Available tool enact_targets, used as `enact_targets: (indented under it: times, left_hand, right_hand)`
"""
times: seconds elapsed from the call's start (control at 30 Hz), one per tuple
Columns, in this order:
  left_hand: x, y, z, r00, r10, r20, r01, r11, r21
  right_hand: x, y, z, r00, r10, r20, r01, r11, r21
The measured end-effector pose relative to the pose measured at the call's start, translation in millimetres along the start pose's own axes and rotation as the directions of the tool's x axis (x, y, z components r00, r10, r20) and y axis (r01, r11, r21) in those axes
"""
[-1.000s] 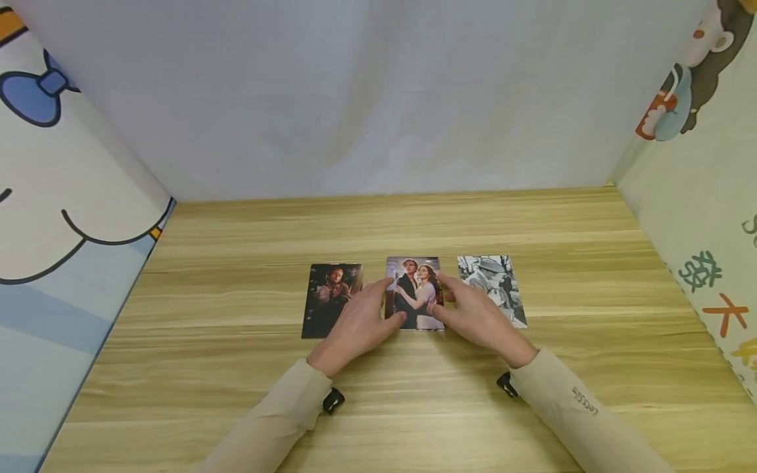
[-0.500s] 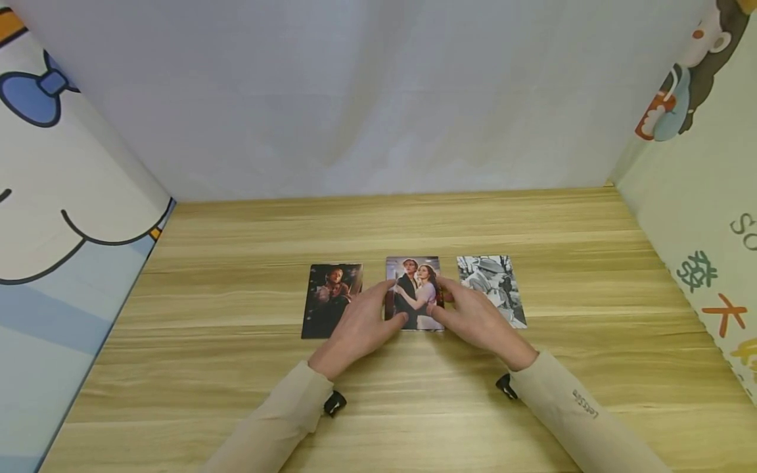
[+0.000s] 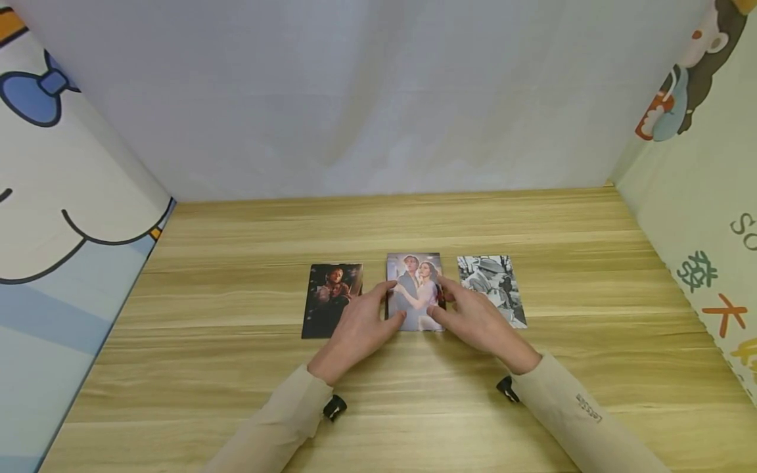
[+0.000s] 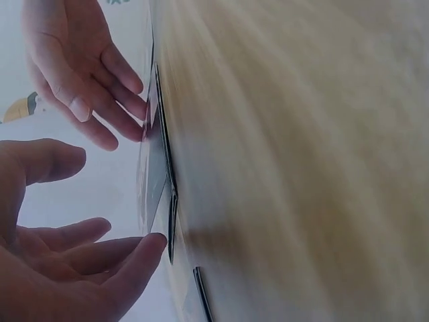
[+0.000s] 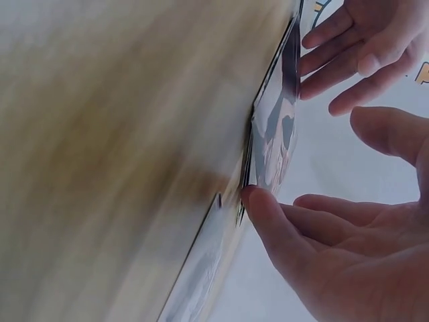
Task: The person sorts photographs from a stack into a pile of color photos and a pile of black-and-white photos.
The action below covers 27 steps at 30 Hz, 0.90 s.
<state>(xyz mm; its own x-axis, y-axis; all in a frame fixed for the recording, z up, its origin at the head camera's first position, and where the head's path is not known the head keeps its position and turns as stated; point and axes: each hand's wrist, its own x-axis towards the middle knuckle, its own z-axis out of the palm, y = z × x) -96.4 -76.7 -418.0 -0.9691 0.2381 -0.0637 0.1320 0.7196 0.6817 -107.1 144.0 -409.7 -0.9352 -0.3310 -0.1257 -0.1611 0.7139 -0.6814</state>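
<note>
Three photo cards lie in a row on the wooden table [image 3: 378, 223]: a dark one [image 3: 332, 299] on the left, a colour one of a couple [image 3: 415, 282] in the middle, a black-and-white one [image 3: 493, 286] on the right. My left hand [image 3: 378, 303] touches the middle card's left edge with straight fingers. My right hand [image 3: 452, 303] touches its right edge the same way. In the right wrist view the middle card [image 5: 271, 144] stands slightly off the wood, with a fingertip of my right hand [image 5: 315, 235] at its edge. In the left wrist view my left hand [image 4: 80, 261] nears the card [image 4: 155, 174].
A white cloth wall [image 3: 378, 98] closes the back. Cartoon-printed panels stand at the left [image 3: 59, 217] and right [image 3: 698, 197] sides. Bare wood stretches in front of and behind the row of cards.
The middle card's far edge has risen a little and it now catches glare. Both hands have stayed at its sides, with the forearms drawn slightly back.
</note>
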Motion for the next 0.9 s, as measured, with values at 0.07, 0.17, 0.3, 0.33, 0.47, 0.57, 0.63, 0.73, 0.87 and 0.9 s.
enact_targets:
  times: [0.07,0.17,0.3,0.33,0.47,0.57,0.63,0.73,0.87,0.9]
  left_hand:
    - [-0.2,0.4,0.0,1.0,0.002,-0.02,-0.002,1.0,-0.003]
    - [-0.5,0.8,-0.2,0.998,0.001,-0.055,-0.002,1.0,-0.021]
    - [-0.4,0.5,-0.5,0.996,-0.006,-0.09,-0.001,0.997,-0.076]
    - [-0.4,0.3,-0.6,0.995,-0.011,-0.095,0.001,0.995,-0.096]
    - [-0.6,-1.0,0.1,0.992,-0.009,-0.128,-0.01,0.989,-0.146]
    - [-1.6,-1.8,-0.1,0.987,0.005,-0.161,-0.033,0.985,-0.171]
    - [-2.7,-2.1,-0.6,0.982,0.017,-0.186,-0.051,0.982,-0.181]
    - [-4.3,-2.5,-1.2,0.976,0.027,-0.217,-0.072,0.977,-0.203]
    - [-5.8,-3.1,-1.8,0.969,0.038,-0.245,-0.095,0.97,-0.225]
    - [-6.2,-3.2,-1.9,0.967,0.042,-0.25,-0.102,0.967,-0.232]
  right_hand:
    - [-0.8,-0.4,-0.2,1.0,-0.002,-0.004,0.002,1.0,0.005]
    - [-2.0,-0.4,-0.2,1.0,-0.001,-0.013,0.001,1.0,0.013]
    - [-3.3,0.5,-0.8,1.0,-0.006,-0.021,0.007,0.999,0.038]
    - [-3.7,0.4,-1.1,1.0,-0.008,-0.023,0.009,0.999,0.044]
    - [-5.2,-0.5,-2.8,0.999,-0.017,-0.027,0.019,0.996,0.083]
    - [-6.3,-1.3,-4.8,0.999,-0.024,-0.037,0.028,0.992,0.125]
    - [-7.3,-1.2,-6.1,0.998,-0.032,-0.046,0.038,0.988,0.149]
    - [-8.7,-1.9,-7.9,0.997,-0.039,-0.067,0.05,0.984,0.172]
    - [-9.8,-2.6,-8.1,0.994,-0.058,-0.096,0.075,0.978,0.194]
    - [-10.0,-2.4,-7.6,0.992,-0.059,-0.111,0.08,0.978,0.194]
